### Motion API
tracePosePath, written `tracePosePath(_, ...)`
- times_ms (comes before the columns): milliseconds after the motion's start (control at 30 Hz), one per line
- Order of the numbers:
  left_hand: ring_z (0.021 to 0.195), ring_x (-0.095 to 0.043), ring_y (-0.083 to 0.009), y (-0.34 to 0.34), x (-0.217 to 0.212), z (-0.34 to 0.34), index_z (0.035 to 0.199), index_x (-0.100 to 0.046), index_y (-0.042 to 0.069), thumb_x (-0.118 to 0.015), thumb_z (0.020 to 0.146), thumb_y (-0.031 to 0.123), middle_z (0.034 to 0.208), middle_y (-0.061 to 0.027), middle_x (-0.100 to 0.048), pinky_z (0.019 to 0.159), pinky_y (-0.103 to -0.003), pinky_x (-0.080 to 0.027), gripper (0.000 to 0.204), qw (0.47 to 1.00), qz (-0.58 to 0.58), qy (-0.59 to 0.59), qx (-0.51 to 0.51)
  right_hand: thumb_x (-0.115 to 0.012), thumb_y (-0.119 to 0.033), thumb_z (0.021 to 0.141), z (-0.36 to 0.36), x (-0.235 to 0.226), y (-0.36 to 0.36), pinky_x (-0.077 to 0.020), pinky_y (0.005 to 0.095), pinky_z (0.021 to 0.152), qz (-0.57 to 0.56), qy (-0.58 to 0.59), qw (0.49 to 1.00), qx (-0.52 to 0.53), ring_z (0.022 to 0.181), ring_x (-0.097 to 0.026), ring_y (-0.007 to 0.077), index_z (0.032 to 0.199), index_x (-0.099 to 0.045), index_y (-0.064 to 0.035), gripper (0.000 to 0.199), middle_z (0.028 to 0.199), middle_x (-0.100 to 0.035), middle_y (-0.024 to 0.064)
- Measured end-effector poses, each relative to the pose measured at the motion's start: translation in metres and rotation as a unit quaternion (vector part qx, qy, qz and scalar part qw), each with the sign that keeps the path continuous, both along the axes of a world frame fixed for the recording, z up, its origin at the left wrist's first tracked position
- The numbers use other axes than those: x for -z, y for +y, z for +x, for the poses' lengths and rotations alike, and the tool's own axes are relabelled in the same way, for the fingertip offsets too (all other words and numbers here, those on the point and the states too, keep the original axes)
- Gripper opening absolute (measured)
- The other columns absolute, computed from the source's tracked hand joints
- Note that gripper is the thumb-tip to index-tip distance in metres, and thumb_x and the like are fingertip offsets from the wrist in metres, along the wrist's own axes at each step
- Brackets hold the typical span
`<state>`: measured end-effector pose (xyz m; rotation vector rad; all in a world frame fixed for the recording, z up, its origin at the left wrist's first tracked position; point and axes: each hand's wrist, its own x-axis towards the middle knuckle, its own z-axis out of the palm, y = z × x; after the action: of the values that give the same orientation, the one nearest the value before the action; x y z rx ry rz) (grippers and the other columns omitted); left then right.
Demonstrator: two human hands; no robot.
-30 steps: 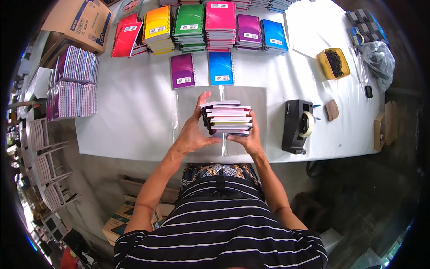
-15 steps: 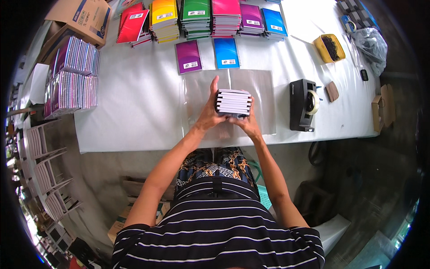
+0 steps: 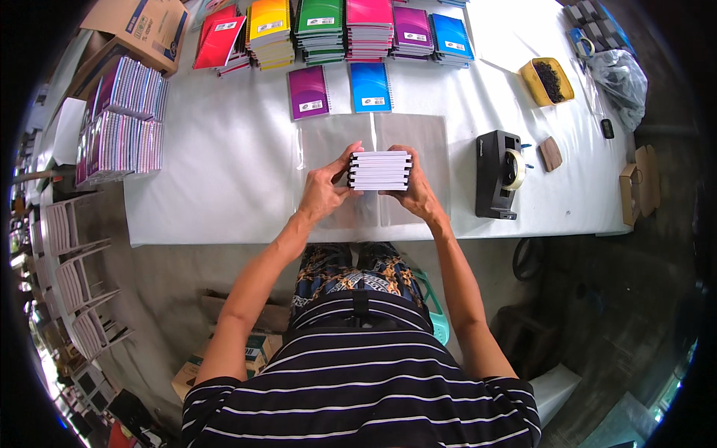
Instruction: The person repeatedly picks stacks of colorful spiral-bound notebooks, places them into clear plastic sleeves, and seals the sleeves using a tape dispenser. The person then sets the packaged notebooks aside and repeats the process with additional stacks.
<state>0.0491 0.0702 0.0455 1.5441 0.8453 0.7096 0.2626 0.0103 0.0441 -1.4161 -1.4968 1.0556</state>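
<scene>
Between my two hands a stack of spiral notebooks [image 3: 379, 172] is gripped by its sides, page edges facing up. My left hand [image 3: 326, 188] closes on the left side, its thumb and fingers at the dark bindings. On the right side my right hand [image 3: 415, 193] presses with fingers and thumb wrapped round the edge. Beneath the stack lie clear plastic sheets [image 3: 314, 142], flat on the white table. Just beyond them are a purple notebook [image 3: 308, 89] and a blue notebook [image 3: 371, 86], lying side by side.
Several stacks of coloured notebooks [image 3: 370, 41] line the far side. At right stand a black tape dispenser [image 3: 491, 175], a wooden block [image 3: 550, 154] and a yellow container [image 3: 532, 81] of dark bits. Bundled notebooks [image 3: 123, 145] and a cardboard box [image 3: 153, 33] occupy the left.
The stack has shifted slightly left and turned so its page edges sit level and squarer. Both hands have moved outward to its sides.
</scene>
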Motion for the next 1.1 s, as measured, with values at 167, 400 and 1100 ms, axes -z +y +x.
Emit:
tracePosePath(167,0.123,-0.054,-0.0281,-0.013,0.024,0.015,0.148,-0.035,0.018,-0.075,0.068,-0.01,0.136,-0.0116,-0.056,0.103,-0.038,-0.048,0.093,0.996,0.059,0.037,-0.059,-0.084,-0.003,0.068,0.009,0.023,0.003,-0.0456,0.0392,0.096,0.013,0.002,1.0,-0.021,0.112,-0.055,0.0268,0.131,-0.034,-0.0054,0.081,0.118,-0.055,0.0144)
tracePosePath(400,0.09,-0.063,-0.0155,0.016,-0.002,0.022,0.119,-0.06,-0.005,-0.066,0.088,0.011,0.104,-0.0145,-0.068,0.08,-0.029,-0.051,0.035,0.987,-0.15,0.014,-0.052,-0.079,-0.037,0.077,0.021,0.004,0.022,-0.0438,0.0384,0.094,-0.205,0.182,0.96,0.063,0.11,-0.057,0.0258,0.134,-0.046,0.0006,0.075,0.117,-0.061,0.0161)
tracePosePath(1100,0.069,-0.05,-0.0073,0.027,0.026,0.037,0.115,-0.06,-0.001,-0.065,0.092,0.018,0.091,-0.0023,-0.066,0.053,-0.028,-0.037,0.031,0.96,-0.232,0.123,-0.094,-0.061,-0.049,0.091,0.006,0.047,0.028,-0.0484,0.0448,0.07,-0.165,-0.132,0.971,0.109,0.08,-0.056,0.0305,0.097,-0.062,0.0074,0.057,0.092,-0.055,0.0251)
